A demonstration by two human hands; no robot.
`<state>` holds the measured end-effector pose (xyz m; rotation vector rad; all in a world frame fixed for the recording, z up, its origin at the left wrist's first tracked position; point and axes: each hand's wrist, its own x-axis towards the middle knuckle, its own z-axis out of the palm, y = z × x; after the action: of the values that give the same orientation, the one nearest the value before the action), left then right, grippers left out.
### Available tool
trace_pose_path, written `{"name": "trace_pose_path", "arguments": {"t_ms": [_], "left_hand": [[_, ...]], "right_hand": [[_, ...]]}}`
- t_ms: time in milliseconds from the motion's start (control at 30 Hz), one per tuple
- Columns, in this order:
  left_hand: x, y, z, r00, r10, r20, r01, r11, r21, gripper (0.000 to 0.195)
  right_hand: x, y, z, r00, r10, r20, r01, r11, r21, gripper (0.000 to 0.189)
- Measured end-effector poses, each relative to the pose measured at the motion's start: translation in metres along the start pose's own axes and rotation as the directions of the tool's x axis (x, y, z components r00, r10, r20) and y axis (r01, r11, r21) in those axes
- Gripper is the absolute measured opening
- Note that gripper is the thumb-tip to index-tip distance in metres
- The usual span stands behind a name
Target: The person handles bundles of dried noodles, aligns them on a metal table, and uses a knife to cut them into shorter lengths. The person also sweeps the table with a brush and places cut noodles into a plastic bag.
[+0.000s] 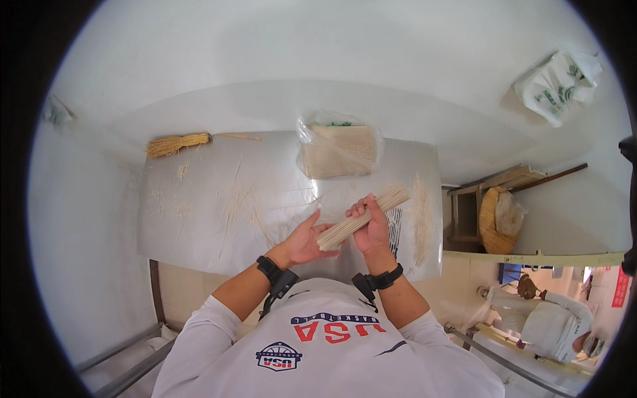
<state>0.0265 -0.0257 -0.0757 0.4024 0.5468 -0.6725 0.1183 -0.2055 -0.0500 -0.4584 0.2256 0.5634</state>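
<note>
My right hand (371, 226) is closed around a thick bundle of thin dried noodles (343, 229). The bundle lies slantwise, its upper end pointing to the far right. At its lower end my left hand (304, 241) is spread, palm toward the noodle tips and thumb raised. Whether the left fingers touch the tips I cannot tell. Beyond my hands, a clear plastic bag (339, 149) holding more noodles in a flat stack rests on the metal table (199, 239). Noodle pieces (244, 201) are strewn to the left, and a strip of crumbs (421, 224) runs along the right.
A straw hand broom (179, 144) lies at the table's back left corner. Black stripes (394, 231) show beside my right wrist. To the right stand a wooden stool (465, 214) and a round wooden board (492, 221). Past a ledge (547, 258), another person (552, 323) is at work.
</note>
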Motion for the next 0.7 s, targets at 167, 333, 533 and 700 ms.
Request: {"name": "trace_pose_path", "arguments": {"t_ms": [167, 333, 533, 700], "left_hand": [[0.038, 0.034, 0.014, 0.977, 0.145, -0.155, -0.175, 0.963, -0.203, 0.068], [0.043, 0.089, 0.007, 0.73, 0.589, -0.346, -0.451, 0.796, 0.404, 0.055], [0.089, 0.203, 0.016, 0.226, 0.81, -0.541, -0.346, 0.586, 0.733, 0.032], [0.089, 0.243, 0.014, 0.637, 0.712, -0.295, -0.517, 0.678, 0.522, 0.014]], "right_hand": [[0.033, 0.003, 0.027, 0.992, -0.119, -0.035, 0.105, 0.959, -0.262, 0.016], [0.093, -0.071, 0.052, 0.952, -0.29, 0.103, 0.298, 0.792, -0.532, 0.018], [0.22, -0.121, 0.049, 0.98, -0.069, 0.188, 0.142, -0.419, -0.897, 0.026], [0.287, -0.058, 0.009, 0.969, 0.147, 0.196, 0.233, -0.802, -0.55, 0.028]]}}
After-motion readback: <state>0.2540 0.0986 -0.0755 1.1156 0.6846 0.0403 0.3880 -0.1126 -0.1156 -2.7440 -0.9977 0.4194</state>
